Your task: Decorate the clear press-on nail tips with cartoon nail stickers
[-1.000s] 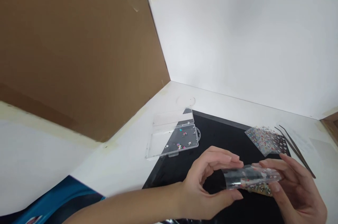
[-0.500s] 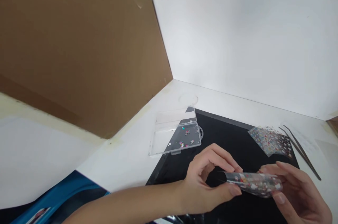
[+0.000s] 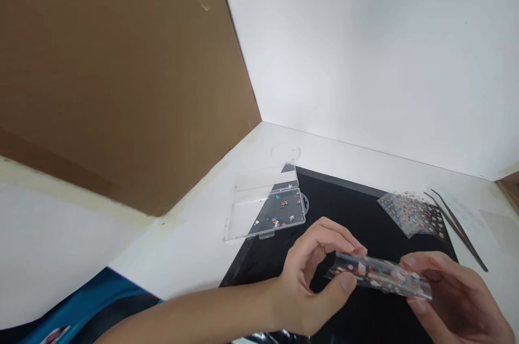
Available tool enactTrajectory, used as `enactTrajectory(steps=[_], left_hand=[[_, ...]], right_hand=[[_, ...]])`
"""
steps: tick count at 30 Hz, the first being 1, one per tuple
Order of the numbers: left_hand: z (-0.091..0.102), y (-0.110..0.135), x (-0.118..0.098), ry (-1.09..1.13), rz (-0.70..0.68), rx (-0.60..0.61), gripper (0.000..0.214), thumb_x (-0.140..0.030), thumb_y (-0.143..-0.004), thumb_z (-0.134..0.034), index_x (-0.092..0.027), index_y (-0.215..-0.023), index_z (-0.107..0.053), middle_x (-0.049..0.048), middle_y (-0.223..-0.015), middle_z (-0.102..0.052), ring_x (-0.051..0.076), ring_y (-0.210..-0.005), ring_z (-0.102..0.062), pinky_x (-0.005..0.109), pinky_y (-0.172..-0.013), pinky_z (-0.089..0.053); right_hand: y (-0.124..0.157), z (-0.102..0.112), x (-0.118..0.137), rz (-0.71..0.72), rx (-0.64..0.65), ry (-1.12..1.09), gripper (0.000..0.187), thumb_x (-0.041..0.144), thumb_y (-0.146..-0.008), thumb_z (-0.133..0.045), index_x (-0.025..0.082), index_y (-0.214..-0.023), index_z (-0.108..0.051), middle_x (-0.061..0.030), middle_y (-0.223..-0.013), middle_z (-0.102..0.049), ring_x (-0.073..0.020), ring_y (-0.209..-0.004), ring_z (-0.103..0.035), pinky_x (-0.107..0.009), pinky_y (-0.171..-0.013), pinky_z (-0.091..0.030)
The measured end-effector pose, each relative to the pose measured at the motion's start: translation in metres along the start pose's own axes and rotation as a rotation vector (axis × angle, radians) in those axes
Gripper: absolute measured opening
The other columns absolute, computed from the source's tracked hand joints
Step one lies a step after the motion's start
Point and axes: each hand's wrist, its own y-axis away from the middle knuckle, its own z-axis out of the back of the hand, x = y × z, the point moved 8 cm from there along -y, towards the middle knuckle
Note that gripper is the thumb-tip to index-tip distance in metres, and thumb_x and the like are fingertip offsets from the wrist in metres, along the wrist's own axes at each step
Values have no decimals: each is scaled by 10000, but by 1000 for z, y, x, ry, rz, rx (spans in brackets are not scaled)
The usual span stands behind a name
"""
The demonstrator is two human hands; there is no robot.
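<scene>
In the head view, the left hand (image 3: 308,284) pinches one end of a curled, clear sticker sheet (image 3: 377,275) between thumb and fingertips, its fingers curved. The right hand (image 3: 454,295) grips the other end, fingers closed over it, holding the sheet above a black mat (image 3: 365,198). Farther up, an open clear plastic box (image 3: 279,211) holding small colourful pieces sits across the mat's edge. A stack of sticker sheets (image 3: 411,215) lies on the mat, just beside a pair of metal tweezers (image 3: 456,227) on the white tabletop (image 3: 182,241).
</scene>
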Motion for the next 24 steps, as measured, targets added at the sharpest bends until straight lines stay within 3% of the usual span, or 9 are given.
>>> enactTrajectory(steps=[3,7,11,14,18,21,24], left_hand=[[0,1,2,3,24,13,306,-186,-1110,-633,-295,-1396,-638,65,-1232,-624,135,-1134,-707,225,-1023,-609],[0,-1,2,-58,91,69,403,-111,-1074,-592,-301,-1429,-613,72,-1258,-605,136,-1097,-683,232,-991,-593],[-10,-2,13,-96,335,255,373,-103,-993,-615,-208,-1347,-666,103,-1199,-695,159,-1031,-685,279,-972,-588],[-17,4,25,-80,497,328,385,-255,-937,-765,-166,-1306,-702,103,-1090,-738,168,-924,-667,280,-870,-571],[-17,9,38,-94,569,260,393,-374,-890,-851,-159,-1201,-742,51,-907,-720,120,-745,-596,227,-702,-496],[-11,5,38,-184,508,162,250,-332,-908,-819,-147,-1063,-755,24,-793,-700,78,-628,-531,188,-611,-439],[-8,3,36,-224,462,104,173,-280,-907,-814,-139,-978,-743,-15,-695,-655,44,-545,-463,151,-544,-381]], right_hand=[[-6,-2,6,20,29,-12,285,274,-961,-828,241,-1240,-784,-85,-914,-801,-221,-773,-790,-288,-634,-709],[-17,-8,14,61,188,-48,416,140,-946,-820,263,-1338,-752,-70,-935,-809,-218,-830,-810,-292,-695,-718],[-20,-10,18,93,226,-53,455,83,-976,-753,281,-1383,-718,-54,-979,-808,-194,-848,-803,-275,-716,-709],[-17,-15,18,91,240,-26,406,102,-994,-739,274,-1360,-717,-45,-998,-807,-179,-851,-798,-253,-729,-702],[-14,-18,20,112,228,-8,446,65,-987,-710,268,-1384,-698,-51,-1085,-790,-164,-916,-790,-243,-780,-697],[-13,-17,30,248,190,128,503,11,-958,-702,263,-1393,-683,-65,-1213,-732,-156,-1000,-760,-270,-837,-697],[-11,-18,42,404,164,316,424,-18,-926,-740,238,-1263,-719,-52,-1214,-700,-137,-1048,-722,-249,-895,-666]])
